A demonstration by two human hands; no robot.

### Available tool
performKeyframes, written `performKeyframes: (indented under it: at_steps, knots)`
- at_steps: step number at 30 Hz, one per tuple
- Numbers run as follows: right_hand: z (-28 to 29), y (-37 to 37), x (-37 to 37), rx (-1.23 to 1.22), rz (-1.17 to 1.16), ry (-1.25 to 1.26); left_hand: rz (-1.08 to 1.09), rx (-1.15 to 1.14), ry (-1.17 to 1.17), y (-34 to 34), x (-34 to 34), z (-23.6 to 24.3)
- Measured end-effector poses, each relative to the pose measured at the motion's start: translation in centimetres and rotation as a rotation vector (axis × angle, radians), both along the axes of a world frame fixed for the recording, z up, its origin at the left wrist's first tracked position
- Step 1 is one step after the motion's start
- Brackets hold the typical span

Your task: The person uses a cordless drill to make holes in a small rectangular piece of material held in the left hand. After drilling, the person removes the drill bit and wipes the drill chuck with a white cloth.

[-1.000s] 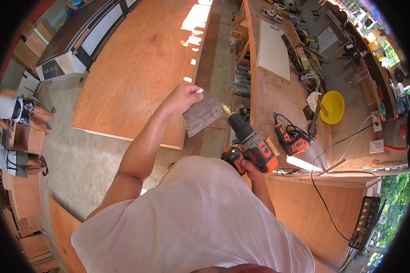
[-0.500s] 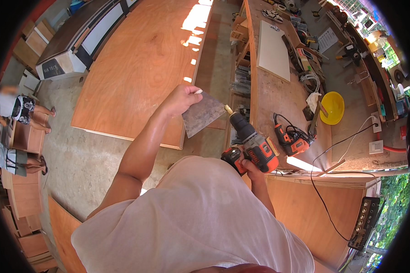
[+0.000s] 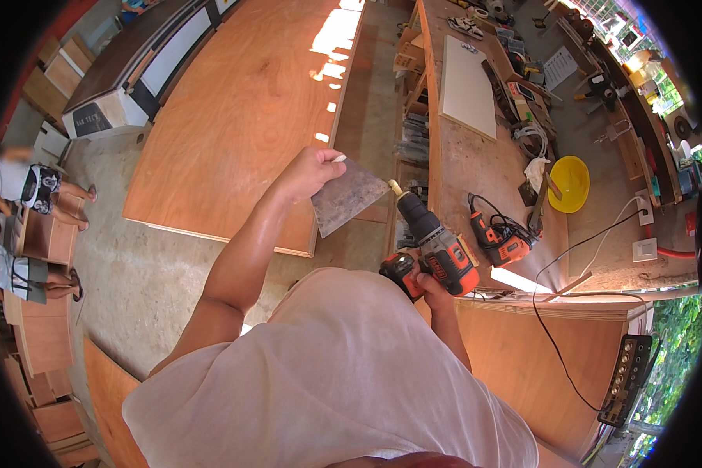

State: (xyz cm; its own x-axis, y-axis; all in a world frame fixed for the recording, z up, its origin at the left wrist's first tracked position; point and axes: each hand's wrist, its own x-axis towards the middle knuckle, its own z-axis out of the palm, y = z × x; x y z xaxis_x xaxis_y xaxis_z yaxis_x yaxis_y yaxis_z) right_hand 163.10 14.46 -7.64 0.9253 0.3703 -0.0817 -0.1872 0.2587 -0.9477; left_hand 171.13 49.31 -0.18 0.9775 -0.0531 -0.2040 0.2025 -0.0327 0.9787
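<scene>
My left hand [image 3: 310, 173] pinches the upper left corner of a thin, flat, grey sheet [image 3: 349, 198]. A small white bit of something shows at its fingertips, too small to name. The sheet is held up in the air, tilted. My right hand [image 3: 435, 290] is closed around the handle of an orange and black cordless drill [image 3: 444, 257]. The drill points up and left. Its brass-coloured tip [image 3: 398, 189] is right beside the sheet's right corner; whether they touch I cannot tell.
A large plywood board [image 3: 234, 125] lies ahead on the left. The workbench [image 3: 464, 168] on the right bears a corded orange power tool [image 3: 503, 240], a white panel [image 3: 466, 90] and a yellow hard hat [image 3: 569, 185]. Two people [image 3: 35, 191] are at the far left. A black cable [image 3: 550, 335] hangs at right.
The drill has shifted very slightly to the right, its tip edging away from the sheet's corner. My left hand and the sheet are almost unmoved.
</scene>
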Motion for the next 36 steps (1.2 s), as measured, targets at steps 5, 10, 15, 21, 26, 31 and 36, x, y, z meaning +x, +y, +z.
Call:
performKeyframes:
  at_steps: [5, 10, 15, 21, 26, 31, 36]
  knots:
    - [0.5, 0.7, -0.4, -0.038, 0.0, -0.056, -0.014, 0.022, -0.038, -0.3, 0.3, -0.5]
    - [2.0, 1.2, -0.9, -0.105, 0.059, -0.036, -0.01, 0.053, -0.063, -0.9, 0.4, 0.1]
    - [2.4, 1.4, -0.9, -0.048, 0.006, -0.055, -0.013, 0.034, -0.032, -0.9, 0.3, 0.4]
    - [1.8, 1.3, -0.9, -0.073, 0.016, -0.004, 0.001, 0.043, -0.021, -0.5, 0.1, -0.2]
    - [1.5, 1.4, -0.8, 0.01, -0.014, 0.032, -0.014, 0.028, -0.039, -0.5, 0.2, -0.2]
    - [0.8, 1.4, -0.6, 0.038, -0.058, 0.021, 0.02, 0.046, -0.032, -0.2, 0.1, -0.2]
    - [0.6, 0.8, 0.1, 0.074, -0.085, 0.014, 0.018, 0.065, -0.037, 0.3, 0.1, -0.5]
